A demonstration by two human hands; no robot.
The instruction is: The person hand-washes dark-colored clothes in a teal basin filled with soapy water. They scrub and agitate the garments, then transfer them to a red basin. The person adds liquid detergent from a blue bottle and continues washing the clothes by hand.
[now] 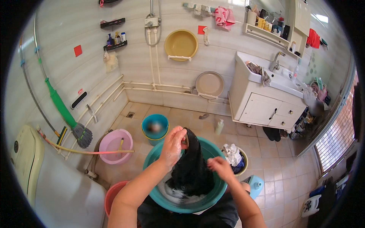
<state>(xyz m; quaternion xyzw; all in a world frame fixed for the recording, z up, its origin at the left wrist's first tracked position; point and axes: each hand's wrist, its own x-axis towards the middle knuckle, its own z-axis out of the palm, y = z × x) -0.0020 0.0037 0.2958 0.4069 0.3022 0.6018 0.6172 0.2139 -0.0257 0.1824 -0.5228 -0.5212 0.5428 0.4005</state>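
A dark, wet garment (192,169) hangs from my left hand (174,148), whose fingers close on its upper end above a teal basin (218,190). Suds cling to the back of that hand. The garment's lower part rests in foamy water (173,192) inside the basin. On the garment's right side, over the basin's rim, is my right hand (221,167). Its fingers are curled in toward the cloth, and no cloth shows between them. Which kind of garment it is I cannot make out.
Nearby stand a blue bucket (155,127), a pink basin (116,146), a red tub (115,192), a basket of clothes (234,157), a blue bottle (256,185) and a pale pump bottle (219,127). A white vanity (262,104) is far right; a washing machine (62,190) is at left.
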